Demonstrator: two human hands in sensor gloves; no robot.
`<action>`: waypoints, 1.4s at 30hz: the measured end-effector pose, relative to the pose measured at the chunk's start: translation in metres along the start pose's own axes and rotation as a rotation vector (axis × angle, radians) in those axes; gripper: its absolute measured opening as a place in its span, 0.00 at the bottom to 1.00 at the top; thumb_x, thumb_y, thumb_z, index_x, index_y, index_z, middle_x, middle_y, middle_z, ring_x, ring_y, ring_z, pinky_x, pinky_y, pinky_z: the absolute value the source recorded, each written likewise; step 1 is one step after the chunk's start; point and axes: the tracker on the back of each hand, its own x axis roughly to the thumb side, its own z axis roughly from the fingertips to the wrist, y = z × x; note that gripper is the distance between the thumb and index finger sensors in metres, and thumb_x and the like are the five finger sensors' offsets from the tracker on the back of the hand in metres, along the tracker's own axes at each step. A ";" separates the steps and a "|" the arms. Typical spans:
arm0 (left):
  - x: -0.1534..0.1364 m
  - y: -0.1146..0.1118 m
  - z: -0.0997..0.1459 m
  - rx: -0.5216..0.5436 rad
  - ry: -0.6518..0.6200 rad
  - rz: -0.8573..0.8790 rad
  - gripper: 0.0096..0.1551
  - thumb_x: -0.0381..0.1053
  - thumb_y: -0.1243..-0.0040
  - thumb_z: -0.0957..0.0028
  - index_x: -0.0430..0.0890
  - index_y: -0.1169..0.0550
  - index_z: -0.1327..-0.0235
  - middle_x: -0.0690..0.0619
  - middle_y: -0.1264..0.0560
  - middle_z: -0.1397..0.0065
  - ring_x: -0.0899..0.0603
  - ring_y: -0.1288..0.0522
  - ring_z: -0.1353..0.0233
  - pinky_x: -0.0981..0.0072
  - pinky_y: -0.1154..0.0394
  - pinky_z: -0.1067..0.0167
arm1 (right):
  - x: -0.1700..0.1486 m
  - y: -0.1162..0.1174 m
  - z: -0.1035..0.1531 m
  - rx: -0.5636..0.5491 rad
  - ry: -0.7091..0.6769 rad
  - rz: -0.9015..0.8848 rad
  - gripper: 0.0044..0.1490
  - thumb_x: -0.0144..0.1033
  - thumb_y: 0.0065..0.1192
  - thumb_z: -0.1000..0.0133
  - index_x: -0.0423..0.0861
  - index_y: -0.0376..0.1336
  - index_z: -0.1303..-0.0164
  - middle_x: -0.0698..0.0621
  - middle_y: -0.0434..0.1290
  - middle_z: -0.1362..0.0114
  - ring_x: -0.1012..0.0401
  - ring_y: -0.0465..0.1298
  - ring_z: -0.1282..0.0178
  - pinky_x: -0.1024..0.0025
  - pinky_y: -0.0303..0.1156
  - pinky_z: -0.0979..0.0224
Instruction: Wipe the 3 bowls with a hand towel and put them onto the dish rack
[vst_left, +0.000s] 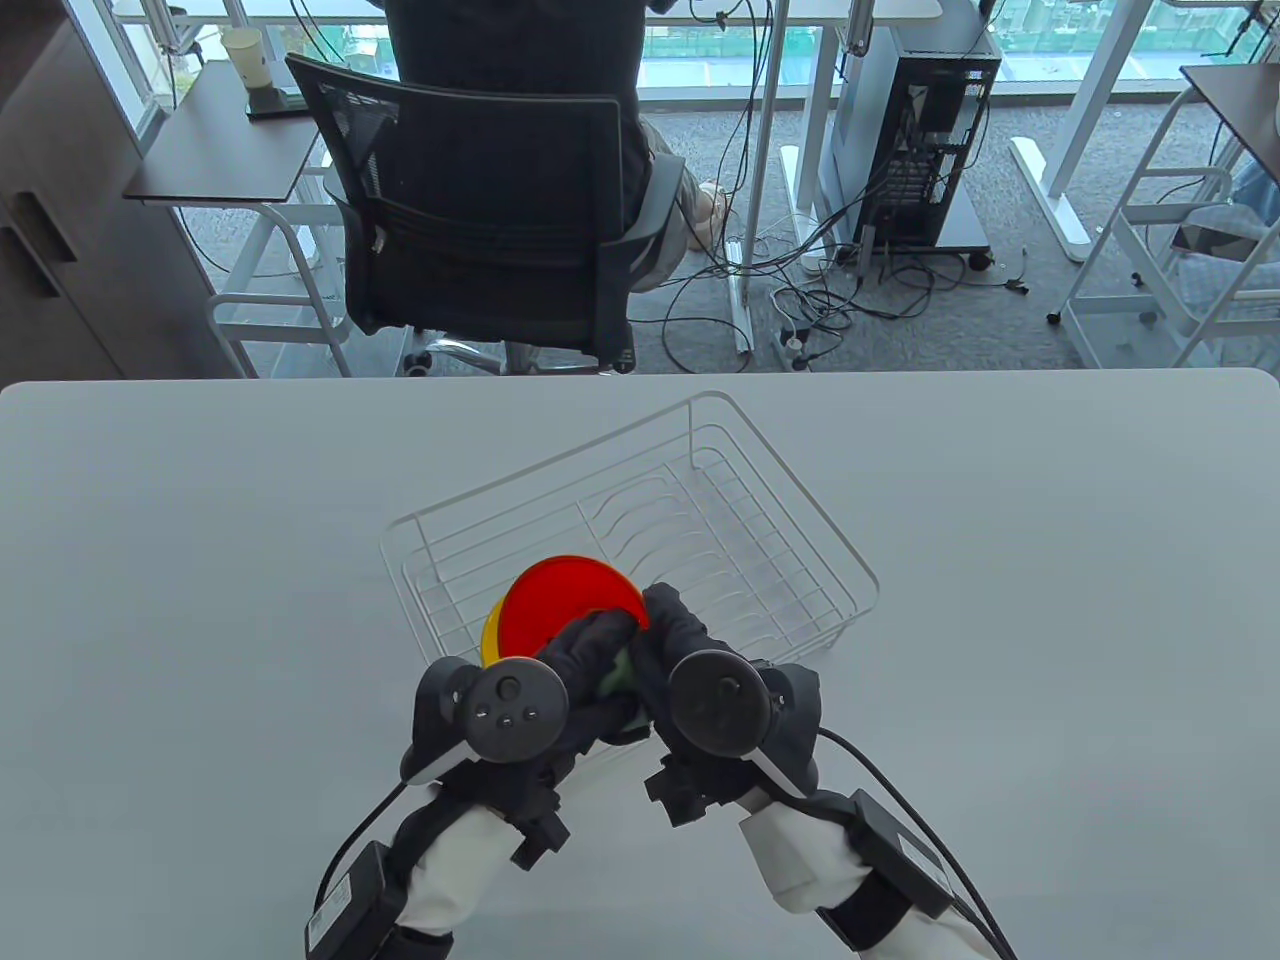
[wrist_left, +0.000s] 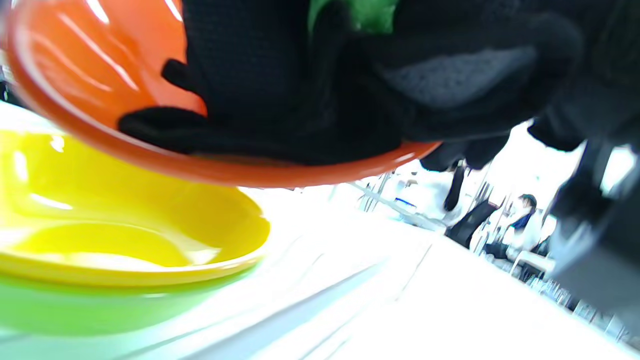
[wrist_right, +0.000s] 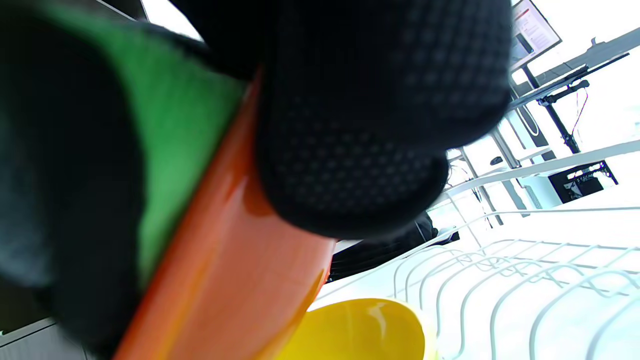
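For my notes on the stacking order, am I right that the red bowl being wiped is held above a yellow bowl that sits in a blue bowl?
Not quite: the bottom bowl is green, not blue. The left wrist view shows the red bowl held above the yellow bowl, which sits in a green bowl.

A black gloved finger (wrist_right: 370, 125) fills the top of the view and presses on the outer wall of the red bowl (wrist_right: 225, 280). A green towel (wrist_right: 175, 125) lies against the bowl's other side. Below sits a yellow bowl (wrist_right: 360, 330), beside the white wires of the rack (wrist_right: 500, 280).
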 end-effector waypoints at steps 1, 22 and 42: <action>0.002 -0.002 0.000 -0.001 0.004 -0.062 0.41 0.48 0.34 0.44 0.41 0.35 0.19 0.33 0.31 0.22 0.34 0.18 0.37 0.55 0.17 0.48 | 0.000 -0.001 0.000 -0.004 -0.002 0.007 0.34 0.32 0.68 0.48 0.26 0.67 0.37 0.30 0.78 0.49 0.60 0.90 0.76 0.74 0.87 0.72; -0.018 0.040 0.028 0.468 0.151 -0.413 0.36 0.45 0.32 0.47 0.44 0.30 0.24 0.38 0.25 0.27 0.37 0.15 0.44 0.60 0.15 0.51 | -0.003 -0.003 -0.002 -0.006 0.035 0.012 0.34 0.32 0.67 0.48 0.26 0.66 0.37 0.30 0.78 0.49 0.61 0.90 0.75 0.75 0.87 0.72; -0.104 0.082 0.081 0.657 0.440 -0.022 0.36 0.45 0.33 0.46 0.41 0.31 0.23 0.34 0.26 0.27 0.35 0.16 0.44 0.58 0.16 0.51 | 0.025 0.013 -0.063 0.107 0.120 0.341 0.34 0.33 0.69 0.48 0.28 0.68 0.37 0.31 0.78 0.48 0.60 0.89 0.75 0.73 0.86 0.71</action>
